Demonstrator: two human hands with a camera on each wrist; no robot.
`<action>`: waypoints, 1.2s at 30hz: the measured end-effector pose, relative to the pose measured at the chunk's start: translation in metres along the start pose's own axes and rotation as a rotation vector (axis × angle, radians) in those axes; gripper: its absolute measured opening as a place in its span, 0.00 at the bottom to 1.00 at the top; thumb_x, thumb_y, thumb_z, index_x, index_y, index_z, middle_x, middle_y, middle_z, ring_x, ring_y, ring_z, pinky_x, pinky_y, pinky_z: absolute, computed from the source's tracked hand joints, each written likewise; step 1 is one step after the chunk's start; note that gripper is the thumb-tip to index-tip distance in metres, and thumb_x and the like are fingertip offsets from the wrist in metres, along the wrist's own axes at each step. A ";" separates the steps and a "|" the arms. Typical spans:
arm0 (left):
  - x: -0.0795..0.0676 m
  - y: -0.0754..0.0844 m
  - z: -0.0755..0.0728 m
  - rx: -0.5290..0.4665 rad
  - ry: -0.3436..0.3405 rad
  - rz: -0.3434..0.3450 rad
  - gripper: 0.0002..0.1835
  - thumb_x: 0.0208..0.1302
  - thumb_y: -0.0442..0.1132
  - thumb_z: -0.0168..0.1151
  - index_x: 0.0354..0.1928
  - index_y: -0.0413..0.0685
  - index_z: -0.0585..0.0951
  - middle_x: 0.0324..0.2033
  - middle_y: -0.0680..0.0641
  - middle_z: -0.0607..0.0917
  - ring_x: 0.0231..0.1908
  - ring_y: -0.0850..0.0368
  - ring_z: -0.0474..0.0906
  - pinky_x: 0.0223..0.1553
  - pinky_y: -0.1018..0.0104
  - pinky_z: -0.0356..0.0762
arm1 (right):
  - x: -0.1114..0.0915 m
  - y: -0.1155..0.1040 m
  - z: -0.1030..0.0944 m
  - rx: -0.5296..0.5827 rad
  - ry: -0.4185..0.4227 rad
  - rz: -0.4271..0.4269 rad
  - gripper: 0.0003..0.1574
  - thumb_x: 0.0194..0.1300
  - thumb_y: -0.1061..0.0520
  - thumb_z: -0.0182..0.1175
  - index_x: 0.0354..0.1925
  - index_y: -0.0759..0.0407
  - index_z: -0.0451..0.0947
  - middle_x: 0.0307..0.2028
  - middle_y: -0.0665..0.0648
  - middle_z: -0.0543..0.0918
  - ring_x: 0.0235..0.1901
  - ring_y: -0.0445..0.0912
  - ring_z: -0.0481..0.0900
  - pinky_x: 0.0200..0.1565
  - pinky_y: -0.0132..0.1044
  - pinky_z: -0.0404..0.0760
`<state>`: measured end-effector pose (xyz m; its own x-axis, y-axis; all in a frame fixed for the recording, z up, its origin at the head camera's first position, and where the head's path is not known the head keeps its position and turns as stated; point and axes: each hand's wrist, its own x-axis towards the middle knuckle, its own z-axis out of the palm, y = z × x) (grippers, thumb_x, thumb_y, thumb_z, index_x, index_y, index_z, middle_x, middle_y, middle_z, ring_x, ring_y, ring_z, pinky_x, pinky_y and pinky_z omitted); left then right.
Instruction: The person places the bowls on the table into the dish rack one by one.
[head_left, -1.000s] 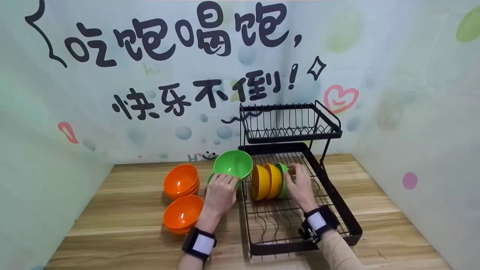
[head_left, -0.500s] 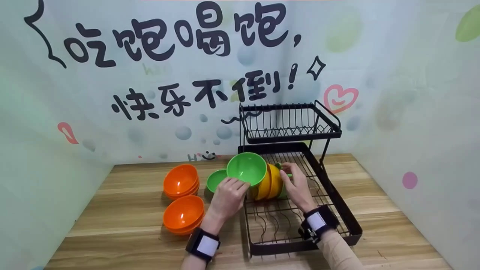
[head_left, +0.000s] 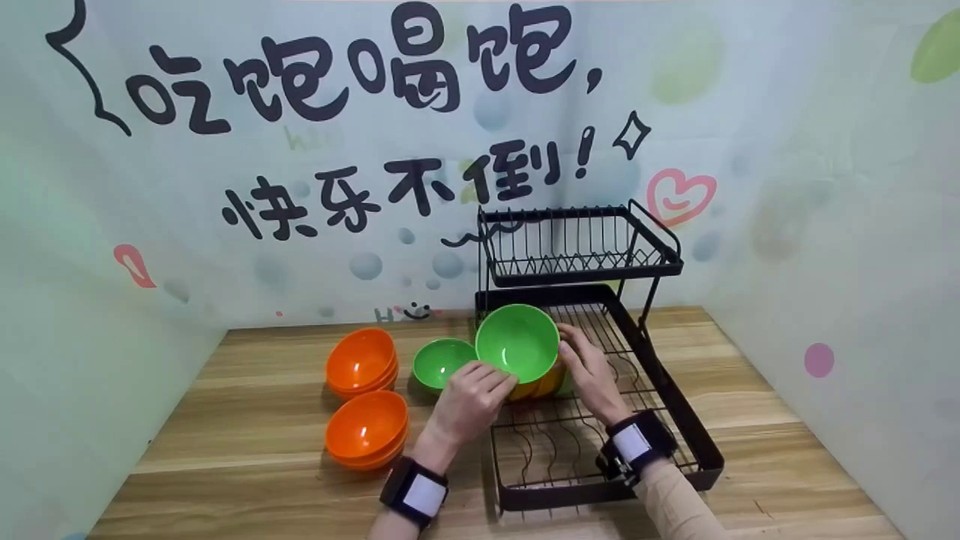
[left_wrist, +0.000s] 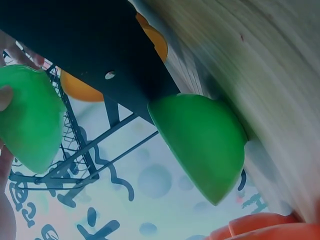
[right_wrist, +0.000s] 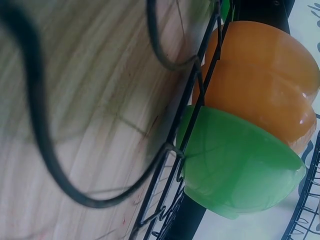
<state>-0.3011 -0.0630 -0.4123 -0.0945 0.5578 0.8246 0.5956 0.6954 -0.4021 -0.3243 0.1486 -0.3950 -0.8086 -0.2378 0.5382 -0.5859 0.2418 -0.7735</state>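
A green bowl (head_left: 517, 343) is held tilted over the rack, its inside facing the head camera. My left hand (head_left: 474, 401) pinches its lower rim. My right hand (head_left: 596, 375) is at the bowl's right edge, thumb and fingers apart; its fingertips are partly hidden, so contact is unclear. Behind the held bowl, two yellow bowls (right_wrist: 255, 75) stand on edge in the rack, with another green bowl (right_wrist: 240, 162) beside them, as the right wrist view shows. One more green bowl (head_left: 441, 364) rests on the table left of the rack.
A black two-tier dish rack (head_left: 570, 493) stands on the wooden table (head_left: 247, 442), its upper basket (head_left: 585, 277) at the back. Two stacks of orange bowls (head_left: 361, 364) sit at the left. Printed walls (head_left: 375, 142) close off the back and sides.
My left hand has carried the green bowl rightward from beside the rack to over the yellow bowls, now mostly covering them. My right hand has stayed nearly in place.
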 end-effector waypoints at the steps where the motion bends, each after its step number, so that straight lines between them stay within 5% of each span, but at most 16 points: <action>1: 0.000 0.000 0.000 -0.002 0.010 0.005 0.09 0.44 0.32 0.70 0.30 0.52 0.86 0.27 0.54 0.88 0.29 0.63 0.83 0.38 0.71 0.79 | 0.000 0.001 0.000 -0.002 -0.002 0.009 0.23 0.72 0.63 0.42 0.62 0.69 0.65 0.56 0.69 0.77 0.49 0.54 0.80 0.46 0.46 0.81; 6: -0.001 0.001 0.001 -0.004 0.043 0.017 0.07 0.47 0.33 0.68 0.30 0.52 0.86 0.27 0.55 0.88 0.29 0.63 0.83 0.40 0.71 0.80 | 0.001 0.017 0.001 0.075 -0.025 0.052 0.25 0.73 0.58 0.41 0.66 0.61 0.63 0.62 0.67 0.73 0.57 0.57 0.75 0.52 0.37 0.77; 13: 0.000 0.002 0.001 0.004 0.060 0.037 0.06 0.50 0.34 0.67 0.31 0.52 0.86 0.28 0.55 0.88 0.30 0.63 0.83 0.41 0.71 0.79 | 0.002 0.018 0.002 0.347 -0.111 0.117 0.32 0.72 0.50 0.39 0.69 0.60 0.54 0.67 0.67 0.64 0.60 0.56 0.72 0.60 0.54 0.72; 20: -0.001 0.001 0.001 0.046 0.064 0.079 0.08 0.50 0.35 0.67 0.34 0.53 0.86 0.30 0.56 0.88 0.33 0.64 0.83 0.43 0.71 0.79 | 0.005 0.016 0.000 0.524 -0.172 0.149 0.35 0.70 0.52 0.39 0.70 0.64 0.48 0.68 0.71 0.57 0.57 0.45 0.74 0.59 0.50 0.74; 25: -0.001 -0.001 0.002 0.056 0.063 0.086 0.12 0.47 0.35 0.68 0.38 0.53 0.86 0.33 0.55 0.89 0.35 0.63 0.84 0.45 0.70 0.79 | 0.005 0.014 0.001 0.538 -0.117 0.147 0.36 0.67 0.54 0.40 0.68 0.69 0.50 0.63 0.73 0.63 0.51 0.45 0.78 0.52 0.45 0.80; 32: -0.001 -0.005 0.002 0.074 0.057 0.050 0.17 0.51 0.33 0.62 0.45 0.54 0.85 0.43 0.53 0.87 0.46 0.59 0.83 0.50 0.66 0.78 | 0.006 0.015 -0.001 0.549 0.052 0.099 0.34 0.66 0.55 0.41 0.66 0.72 0.53 0.52 0.53 0.74 0.45 0.41 0.80 0.45 0.38 0.83; 36: -0.003 -0.006 0.001 0.063 0.038 0.012 0.18 0.52 0.31 0.61 0.46 0.53 0.84 0.46 0.51 0.87 0.49 0.57 0.82 0.52 0.64 0.77 | 0.007 0.016 -0.003 0.480 0.182 0.105 0.34 0.65 0.53 0.41 0.65 0.70 0.57 0.55 0.61 0.73 0.44 0.42 0.80 0.43 0.39 0.84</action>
<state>-0.3054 -0.0686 -0.4125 -0.0564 0.5493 0.8337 0.5452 0.7165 -0.4352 -0.3393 0.1535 -0.4031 -0.8828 -0.0582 0.4662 -0.4452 -0.2130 -0.8697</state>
